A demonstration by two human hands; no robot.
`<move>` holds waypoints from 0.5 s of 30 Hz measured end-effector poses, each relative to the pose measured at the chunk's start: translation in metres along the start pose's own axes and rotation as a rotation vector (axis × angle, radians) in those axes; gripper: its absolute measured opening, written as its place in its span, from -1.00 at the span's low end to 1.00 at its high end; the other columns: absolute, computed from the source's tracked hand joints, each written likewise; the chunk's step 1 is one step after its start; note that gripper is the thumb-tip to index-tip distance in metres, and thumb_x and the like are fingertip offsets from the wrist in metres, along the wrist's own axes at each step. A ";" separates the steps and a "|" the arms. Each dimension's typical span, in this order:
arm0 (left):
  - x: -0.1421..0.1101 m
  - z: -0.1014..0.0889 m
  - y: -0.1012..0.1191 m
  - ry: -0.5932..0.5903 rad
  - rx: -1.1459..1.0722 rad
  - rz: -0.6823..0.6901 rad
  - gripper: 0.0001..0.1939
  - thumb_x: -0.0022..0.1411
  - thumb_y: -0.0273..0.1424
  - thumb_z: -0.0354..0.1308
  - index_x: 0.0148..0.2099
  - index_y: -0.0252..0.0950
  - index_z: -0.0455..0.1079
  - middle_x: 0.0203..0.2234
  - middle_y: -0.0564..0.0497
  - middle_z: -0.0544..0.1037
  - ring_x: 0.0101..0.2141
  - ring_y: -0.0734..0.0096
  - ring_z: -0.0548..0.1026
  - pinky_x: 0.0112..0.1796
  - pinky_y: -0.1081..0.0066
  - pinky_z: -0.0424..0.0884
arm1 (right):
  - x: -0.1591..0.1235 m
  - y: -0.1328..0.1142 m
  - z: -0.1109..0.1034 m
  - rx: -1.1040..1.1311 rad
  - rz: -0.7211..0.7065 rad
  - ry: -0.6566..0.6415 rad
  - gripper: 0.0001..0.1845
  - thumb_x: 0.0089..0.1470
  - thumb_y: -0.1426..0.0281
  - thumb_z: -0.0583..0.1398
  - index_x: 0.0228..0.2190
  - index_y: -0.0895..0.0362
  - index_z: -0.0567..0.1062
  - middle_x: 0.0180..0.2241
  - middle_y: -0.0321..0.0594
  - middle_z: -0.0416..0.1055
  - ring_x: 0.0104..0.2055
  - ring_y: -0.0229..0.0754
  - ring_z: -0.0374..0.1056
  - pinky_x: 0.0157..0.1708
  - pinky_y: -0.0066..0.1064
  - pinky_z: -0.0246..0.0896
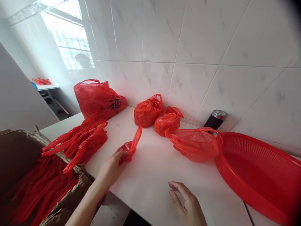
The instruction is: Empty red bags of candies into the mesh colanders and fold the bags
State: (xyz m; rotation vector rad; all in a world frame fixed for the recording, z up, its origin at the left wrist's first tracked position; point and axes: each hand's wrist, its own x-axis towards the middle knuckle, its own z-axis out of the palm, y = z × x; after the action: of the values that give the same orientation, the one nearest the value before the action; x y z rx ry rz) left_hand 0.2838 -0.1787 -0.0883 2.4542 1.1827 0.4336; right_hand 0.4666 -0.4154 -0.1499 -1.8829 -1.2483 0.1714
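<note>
My left hand [112,168] pinches a small crumpled red plastic bag [130,147] just above the white counter [150,175], its handle sticking up. My right hand [188,205] hovers near the counter's front edge with fingers loosely spread and nothing in it. Behind them lie two filled, knotted red bags [148,110] [167,121] and a flatter red bag [196,143]. A pile of empty red bags [81,139] rests at the counter's left edge.
A large red bag with black characters [98,99] leans against the tiled wall. A red plastic basket [258,174] sits at right, a dark steel-topped cup [215,119] behind it. A cardboard box [21,157] full of red bags stands at lower left.
</note>
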 end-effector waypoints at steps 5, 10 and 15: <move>-0.034 0.039 0.072 -0.302 -0.396 0.231 -0.73 0.06 -0.49 0.08 -0.17 -0.19 0.45 -0.36 0.08 0.58 -0.37 0.36 0.49 -0.31 0.44 0.36 | 0.008 -0.024 -0.006 0.019 -0.134 0.131 -0.72 0.20 0.40 0.10 -0.04 0.03 0.39 -0.11 -0.09 0.42 -0.06 -0.09 0.40 -0.09 -0.29 0.38; -0.041 0.052 0.101 -0.410 -0.460 0.242 -0.74 0.16 -0.36 0.12 -0.10 -0.16 0.50 -0.30 0.00 0.57 -0.25 0.24 0.48 -0.18 0.31 0.35 | 0.007 -0.022 -0.014 0.007 0.030 0.131 -0.83 0.18 0.47 0.08 -0.23 0.03 0.43 -0.29 -0.22 0.43 -0.28 -0.18 0.40 -0.27 -0.37 0.37; -0.033 0.054 0.093 -0.447 -0.444 0.308 -0.77 0.24 -0.26 0.08 -0.42 -0.20 0.45 -0.45 0.03 0.54 -0.35 0.29 0.48 -0.24 0.34 0.34 | 0.002 -0.016 -0.028 0.033 0.094 0.200 -0.85 0.17 0.44 0.08 -0.43 0.07 0.39 -0.43 -0.30 0.39 -0.41 -0.25 0.33 -0.39 -0.44 0.26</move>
State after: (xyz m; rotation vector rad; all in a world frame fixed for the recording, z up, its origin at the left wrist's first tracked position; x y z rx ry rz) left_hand 0.3502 -0.2692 -0.0964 2.1785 0.4687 0.1839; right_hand 0.4714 -0.4275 -0.1207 -1.8806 -1.0179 0.0514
